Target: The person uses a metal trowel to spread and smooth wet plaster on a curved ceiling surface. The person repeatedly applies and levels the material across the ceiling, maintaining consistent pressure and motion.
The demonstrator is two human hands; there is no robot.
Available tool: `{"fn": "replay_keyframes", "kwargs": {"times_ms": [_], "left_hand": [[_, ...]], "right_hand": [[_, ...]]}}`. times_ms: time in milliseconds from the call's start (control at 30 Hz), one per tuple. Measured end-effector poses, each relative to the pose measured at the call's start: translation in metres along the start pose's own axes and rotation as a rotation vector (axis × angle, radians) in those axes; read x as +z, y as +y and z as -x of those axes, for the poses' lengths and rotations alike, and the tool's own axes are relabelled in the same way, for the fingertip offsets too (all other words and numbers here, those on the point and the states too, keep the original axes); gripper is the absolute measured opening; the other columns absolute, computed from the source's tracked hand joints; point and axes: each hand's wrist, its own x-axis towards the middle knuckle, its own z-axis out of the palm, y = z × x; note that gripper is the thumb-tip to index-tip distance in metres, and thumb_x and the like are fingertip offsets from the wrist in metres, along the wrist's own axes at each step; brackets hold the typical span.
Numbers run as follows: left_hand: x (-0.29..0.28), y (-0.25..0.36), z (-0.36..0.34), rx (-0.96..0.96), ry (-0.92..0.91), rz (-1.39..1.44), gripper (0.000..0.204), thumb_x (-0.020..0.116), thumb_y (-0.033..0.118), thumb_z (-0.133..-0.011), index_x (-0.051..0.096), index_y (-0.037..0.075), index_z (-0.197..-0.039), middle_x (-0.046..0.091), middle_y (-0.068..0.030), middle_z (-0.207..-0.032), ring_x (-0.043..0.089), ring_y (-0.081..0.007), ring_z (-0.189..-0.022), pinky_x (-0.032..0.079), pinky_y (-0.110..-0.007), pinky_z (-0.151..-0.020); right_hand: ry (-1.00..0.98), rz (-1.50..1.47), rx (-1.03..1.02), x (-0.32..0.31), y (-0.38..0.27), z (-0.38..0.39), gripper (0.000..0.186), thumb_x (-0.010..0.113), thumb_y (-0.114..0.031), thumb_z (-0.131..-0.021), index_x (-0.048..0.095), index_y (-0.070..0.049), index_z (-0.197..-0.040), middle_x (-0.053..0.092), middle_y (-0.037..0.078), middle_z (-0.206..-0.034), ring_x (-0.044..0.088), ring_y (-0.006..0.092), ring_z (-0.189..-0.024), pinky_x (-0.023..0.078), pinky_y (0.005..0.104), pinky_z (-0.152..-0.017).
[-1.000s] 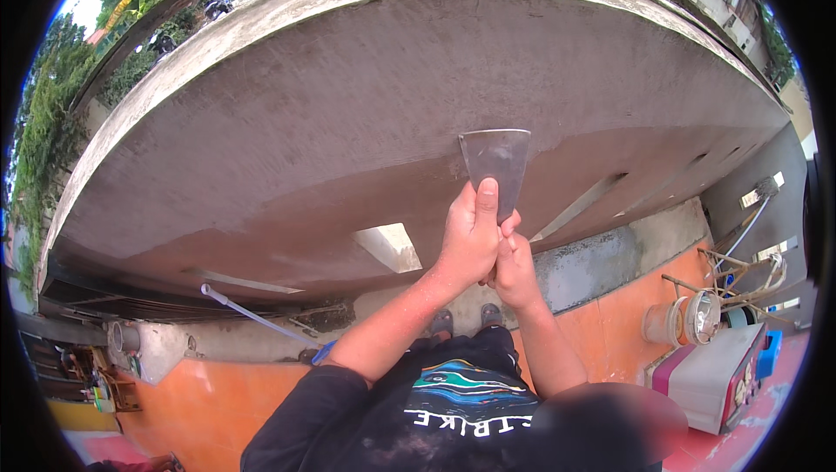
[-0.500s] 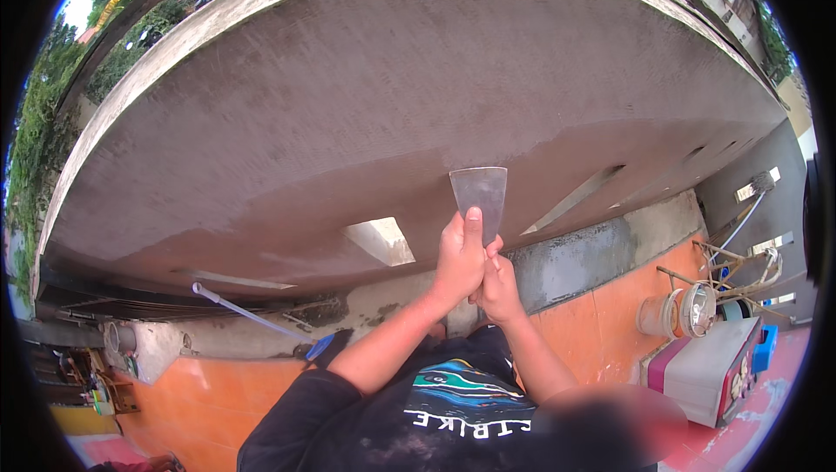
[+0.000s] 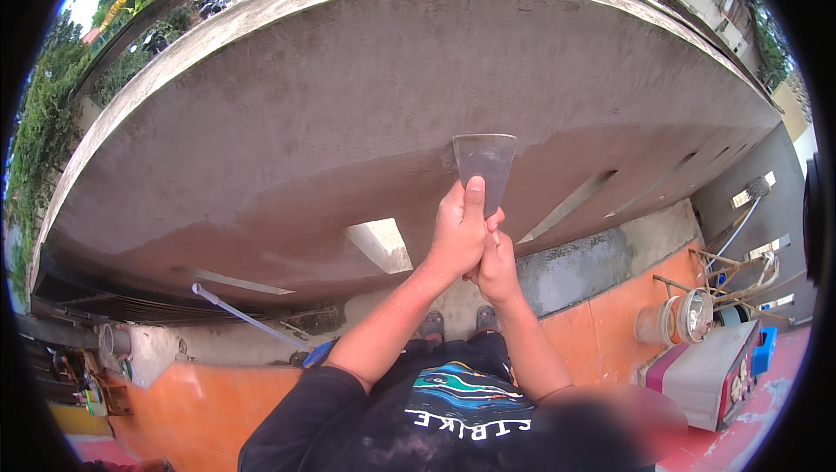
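Both of my hands grip a wide-bladed scraper (image 3: pixel 485 160) in front of me. Its flat grey metal blade points up, with the broad edge against or very close to the grey-brown wall (image 3: pixel 340 89). My left hand (image 3: pixel 459 232) is closed around it, the thumb laid along the blade's base. Just below and to the right, my right hand (image 3: pixel 497 267) is wrapped round the handle, which the fingers hide. A darker, damp-looking area covers the lower wall, and the blade's edge sits near its upper border.
Slot openings (image 3: pixel 383 244) pierce the wall low down. A long-handled tool with a pale shaft (image 3: pixel 248 313) leans at left. Buckets (image 3: pixel 695 315) and a grey-white box (image 3: pixel 701 372) stand at right, by wooden poles. Orange tiles (image 3: pixel 209 407) border a grey wet strip (image 3: pixel 570 276).
The scraper and both hands have moved up the wall a little. The view has shifted slightly, and my feet now show below. My grip is unchanged.
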Motion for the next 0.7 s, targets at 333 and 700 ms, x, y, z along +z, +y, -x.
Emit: {"fn": "replay_keyframes", "kwargs": {"times_ms": [333,700], "left_hand": [[-0.006,-0.01,0.012,-0.066,0.005,-0.001,0.042,0.034,0.046,-0.104,0.047,0.006,-0.102,0.052,-0.0005,-0.068,0.052,-0.0056,-0.054,0.044,-0.022,-0.047],[-0.011,-0.009,0.01,-0.218,0.003,0.007,0.043,0.035,0.048,-0.104,0.045,0.007,-0.099,0.052,-0.0005,-0.068,0.049,-0.0051,-0.052,0.042,-0.021,-0.045]], "right_hand": [[0.051,-0.013,0.089,0.008,0.017,0.017,0.042,0.036,-0.036,-0.106,0.056,-0.004,-0.086,0.055,0.001,-0.062,0.052,0.0075,-0.049,0.042,0.0222,-0.045],[0.073,-0.004,0.164,0.01,0.004,0.016,0.042,0.035,-0.035,-0.106,0.055,-0.003,-0.088,0.055,0.001,-0.062,0.052,0.008,-0.05,0.043,0.0222,-0.047]]}}
